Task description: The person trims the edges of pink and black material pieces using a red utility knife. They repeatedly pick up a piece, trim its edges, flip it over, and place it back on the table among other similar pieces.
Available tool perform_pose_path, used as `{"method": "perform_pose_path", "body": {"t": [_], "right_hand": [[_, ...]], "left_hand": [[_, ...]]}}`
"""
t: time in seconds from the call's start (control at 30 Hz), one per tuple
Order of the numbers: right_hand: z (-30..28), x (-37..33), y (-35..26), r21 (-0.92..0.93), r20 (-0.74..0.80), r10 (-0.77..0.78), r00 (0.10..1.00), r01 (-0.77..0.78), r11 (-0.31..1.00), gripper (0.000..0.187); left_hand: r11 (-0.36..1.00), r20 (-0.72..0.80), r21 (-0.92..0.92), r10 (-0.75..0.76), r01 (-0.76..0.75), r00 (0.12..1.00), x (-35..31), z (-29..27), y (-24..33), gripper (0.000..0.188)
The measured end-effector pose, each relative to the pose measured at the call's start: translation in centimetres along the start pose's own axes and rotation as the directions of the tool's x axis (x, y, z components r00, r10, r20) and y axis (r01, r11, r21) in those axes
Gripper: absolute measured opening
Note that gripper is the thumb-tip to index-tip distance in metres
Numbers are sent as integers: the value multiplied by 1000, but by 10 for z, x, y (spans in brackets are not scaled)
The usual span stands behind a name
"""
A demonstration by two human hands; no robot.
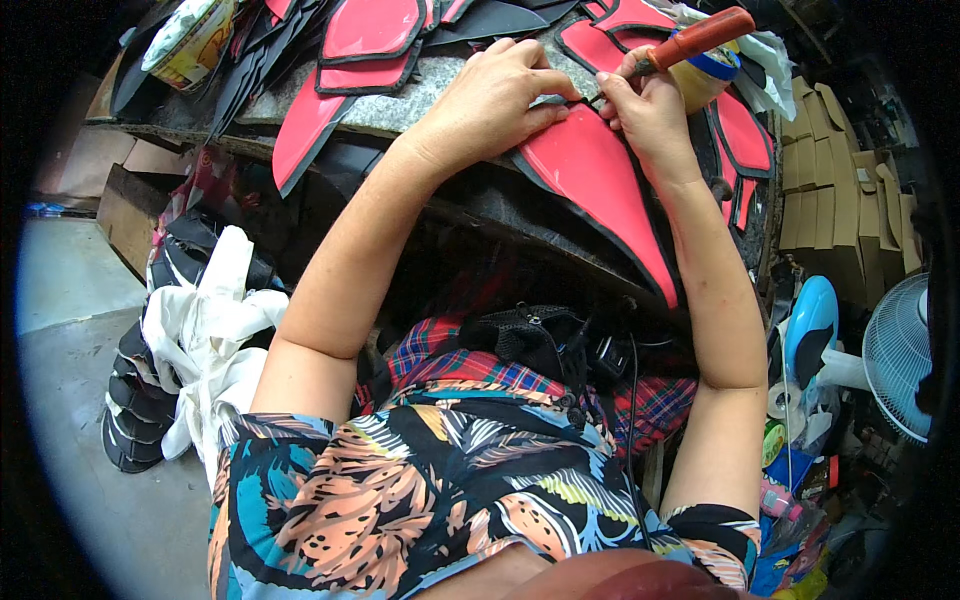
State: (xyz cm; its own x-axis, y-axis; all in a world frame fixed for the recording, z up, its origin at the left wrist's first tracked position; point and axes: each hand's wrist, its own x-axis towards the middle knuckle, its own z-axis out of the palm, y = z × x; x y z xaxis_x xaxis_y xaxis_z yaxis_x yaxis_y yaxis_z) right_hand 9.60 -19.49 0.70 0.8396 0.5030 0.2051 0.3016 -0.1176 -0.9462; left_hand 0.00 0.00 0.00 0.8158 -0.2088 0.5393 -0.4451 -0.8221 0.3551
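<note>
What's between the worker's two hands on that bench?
In the head view, only the black-trimmed edge of the red piece lies between the left hand and right hand.

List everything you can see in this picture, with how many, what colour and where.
red panel: one, red with black edging, on the bench edge under both hands
tool: one, red-orange handle, in the right hand, tip at the panel's top edge
other panels: several, red and black, spread across the bench top
bench: one, grey stone top, ahead of the person
tub: one, patterned, far left of the bench
white cloth: one heap, on the floor at left
black stack: one pile of black pieces, floor at left
cardboard: many tan pieces, stacked at right
fan: one, white, lower right
left hand: pressing the red panel flat
right hand: gripping the tool
</note>
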Motion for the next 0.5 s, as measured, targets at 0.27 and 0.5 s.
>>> {"method": "perform_pose_path", "body": {"t": [0.27,0.5], "right_hand": [[-8,5,-1,451,1,117,993,-105,886,17],[-10,2,-5,378,-18,80,997,-67,923,18]], "left_hand": [[1000,-7,24,-9,9,1000,-1,1,0,25],[999,-30,39,-13,14,999,-2,0,3,29]]}}
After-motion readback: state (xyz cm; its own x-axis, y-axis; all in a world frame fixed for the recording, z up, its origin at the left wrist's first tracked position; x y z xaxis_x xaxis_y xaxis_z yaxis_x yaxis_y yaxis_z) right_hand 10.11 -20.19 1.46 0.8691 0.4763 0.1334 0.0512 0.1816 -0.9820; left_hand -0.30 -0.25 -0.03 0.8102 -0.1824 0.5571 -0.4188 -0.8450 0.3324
